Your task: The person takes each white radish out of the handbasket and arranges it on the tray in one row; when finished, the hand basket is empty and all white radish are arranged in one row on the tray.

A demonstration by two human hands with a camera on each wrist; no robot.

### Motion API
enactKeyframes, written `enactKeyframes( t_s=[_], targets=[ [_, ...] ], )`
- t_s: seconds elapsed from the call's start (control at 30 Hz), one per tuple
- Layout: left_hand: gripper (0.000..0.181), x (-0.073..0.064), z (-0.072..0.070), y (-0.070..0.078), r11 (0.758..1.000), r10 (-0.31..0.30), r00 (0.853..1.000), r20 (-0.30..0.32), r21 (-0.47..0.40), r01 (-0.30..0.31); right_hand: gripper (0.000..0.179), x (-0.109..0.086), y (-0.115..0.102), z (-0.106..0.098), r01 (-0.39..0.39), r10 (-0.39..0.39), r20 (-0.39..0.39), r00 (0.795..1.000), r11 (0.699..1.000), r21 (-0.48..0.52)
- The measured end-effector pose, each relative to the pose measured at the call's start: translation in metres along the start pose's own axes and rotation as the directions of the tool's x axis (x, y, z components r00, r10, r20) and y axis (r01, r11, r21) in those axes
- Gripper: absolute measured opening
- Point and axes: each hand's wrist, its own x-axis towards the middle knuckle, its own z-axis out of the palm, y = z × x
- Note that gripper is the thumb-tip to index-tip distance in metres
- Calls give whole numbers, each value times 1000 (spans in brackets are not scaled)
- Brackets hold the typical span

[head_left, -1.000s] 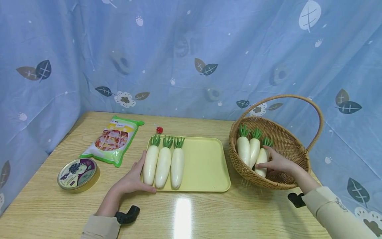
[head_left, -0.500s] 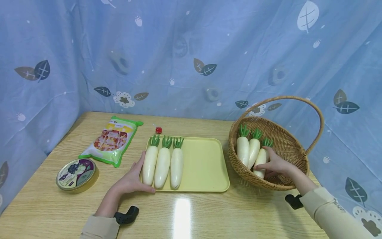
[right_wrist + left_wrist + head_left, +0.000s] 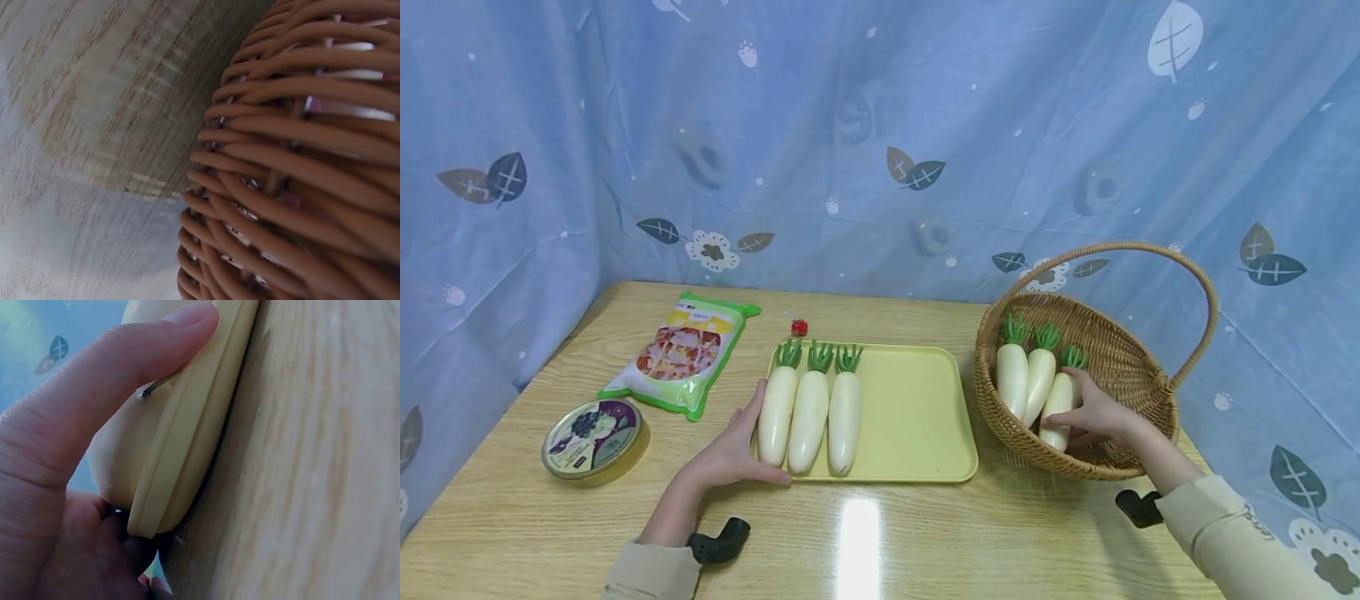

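Three white radishes (image 3: 810,421) with green tops lie side by side on the left part of a yellow tray (image 3: 917,417). My left hand (image 3: 730,450) grips that tray's near left corner, thumb along the front rim and fingers up the left side. In the left wrist view the thumb (image 3: 144,353) overlaps the tray's rim (image 3: 181,444). At the right, a wicker basket (image 3: 1101,333) holds three more radishes. Inside it my right hand (image 3: 1093,408) grips the rightmost white radish (image 3: 1060,400) around its body. Woven basket wall (image 3: 287,156) hides this hand in the right wrist view.
A green-edged food bag (image 3: 681,354) lies at the back left, with a round tin (image 3: 595,437) in front of it. Behind the tray sits a small red object (image 3: 799,327). The basket's tall handle (image 3: 1206,325) arches over its right side. A blue curtain (image 3: 820,150) hangs behind the table.
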Motion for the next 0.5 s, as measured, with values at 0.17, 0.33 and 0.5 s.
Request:
enactKeyframes(
  t_s=[0.17, 0.33, 0.5],
  targets=[
    [139, 1, 0, -1, 1000, 15, 1000, -2, 2, -15, 105, -2, -2, -2, 0, 0, -16, 1000, 1000, 9],
    [139, 2, 1, -3, 999, 34, 999, -4, 10, -34, 105, -5, -7, -6, 10, -10, -21, 1000, 999, 39],
    [139, 2, 1, -2, 1000, 25, 1000, -1, 5, -25, 105, -7, -10, -9, 25, -24, -32, 999, 998, 58]
  ],
)
